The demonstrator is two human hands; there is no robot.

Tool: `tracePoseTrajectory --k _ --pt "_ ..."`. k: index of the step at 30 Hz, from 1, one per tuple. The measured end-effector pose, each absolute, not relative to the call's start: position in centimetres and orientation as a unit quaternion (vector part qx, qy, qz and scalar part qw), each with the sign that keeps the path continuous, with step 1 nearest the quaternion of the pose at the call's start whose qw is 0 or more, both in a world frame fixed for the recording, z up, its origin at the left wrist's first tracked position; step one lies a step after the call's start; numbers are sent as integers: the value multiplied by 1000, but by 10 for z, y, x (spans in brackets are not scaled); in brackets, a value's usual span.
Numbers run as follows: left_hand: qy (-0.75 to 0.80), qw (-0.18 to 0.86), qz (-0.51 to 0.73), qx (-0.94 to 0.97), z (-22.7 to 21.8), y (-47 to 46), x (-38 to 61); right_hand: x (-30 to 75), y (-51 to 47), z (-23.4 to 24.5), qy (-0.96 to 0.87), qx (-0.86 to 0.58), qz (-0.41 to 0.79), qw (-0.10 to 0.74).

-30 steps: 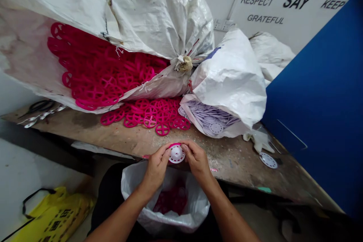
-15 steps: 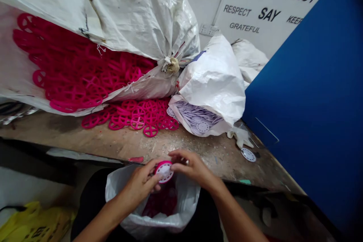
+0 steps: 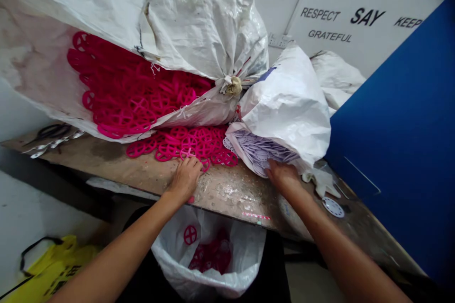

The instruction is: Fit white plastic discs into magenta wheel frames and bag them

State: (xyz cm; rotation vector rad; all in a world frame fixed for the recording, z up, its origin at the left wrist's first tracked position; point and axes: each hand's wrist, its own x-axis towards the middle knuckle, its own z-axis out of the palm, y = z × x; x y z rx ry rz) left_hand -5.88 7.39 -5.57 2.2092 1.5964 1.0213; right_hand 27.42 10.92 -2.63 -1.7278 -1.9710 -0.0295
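L hand (image 3: 185, 181) curled on pink discs (image 3: 204, 144), R hand (image 3: 282, 176) half-open at lilac discs (image 3: 259, 151)

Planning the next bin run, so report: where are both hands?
Left hand on pink plastic wheels. Right hand at lilac discs in white sack. Sack overhangs that hand.

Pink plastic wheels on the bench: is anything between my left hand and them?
Nothing visible stands in the way: the left hand rests directly on the pink plastic wheels, at the front edge of the pile.
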Motion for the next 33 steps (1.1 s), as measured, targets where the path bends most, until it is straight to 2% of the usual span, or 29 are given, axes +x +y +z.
tracePoseTrajectory --k 2,3,5,7,8,10,12,17,21,25,29,33 --pt "552 154 384 724 -53 65 -56 273 101 -22 -720 -641 -16 266" --pt "553 217 417 688 -51 59 -54 269 95 -19 -715 -643 -16 275" --pt "518 427 490 556 -45 44 -47 252 79 -13 -694 -634 33 339" --pt "431 633 525 373 -39 30 -37 221 62 -8 -643 -583 174 465" --pt "389 694 524 305 -36 24 -32 203 53 -6 -617 -541 266 506" --pt "339 748 524 226 -31 16 -23 170 41 -8 -580 -487 365 541" --pt "335 747 533 213 -30 11 -15 147 34 -14 -581 -474 394 532" --pt "432 641 548 320 -36 6 -9 140 32 -31 -657 -492 317 476" --pt "474 558 533 423 -37 1 -12 143 32 -35 -641 -480 405 441" --pt "505 474 523 497 -36 -2 -13 142 32 -36 -661 -477 414 405" --pt "468 522 503 505 -39 -6 -12 146 29 -33 -615 -471 463 432" --pt "465 573 462 493 -42 -14 -13 151 15 -30 -601 -431 546 394"
